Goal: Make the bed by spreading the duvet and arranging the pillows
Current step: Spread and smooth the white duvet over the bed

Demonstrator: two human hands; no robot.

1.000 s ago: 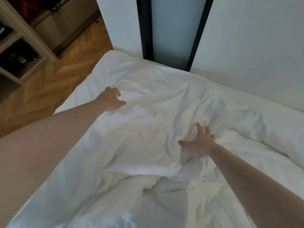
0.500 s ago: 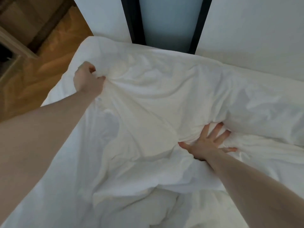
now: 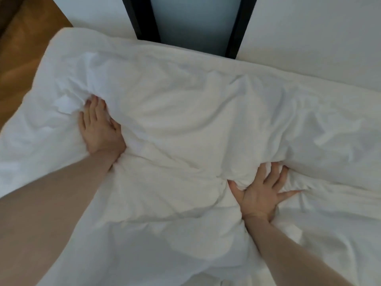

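Rumpled duvet [image 3: 185, 124] fills the bed; wall [image 3: 309, 38] seemingly blocks beyond, floor [image 3: 24, 58] lies open left

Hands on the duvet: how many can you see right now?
2. The left hand presses flat on the white duvet near the bed's left side; the right hand lies spread on it lower right. Neither is hidden.

Your left hand [image 3: 99, 126] rests on the duvet [image 3: 185, 124] toward its left side; your right hand [image 3: 261, 195] lies flat on it, nearer you and to the right. The floor [image 3: 22, 58] lies left of the bed, the wall [image 3: 309, 27] behind it.
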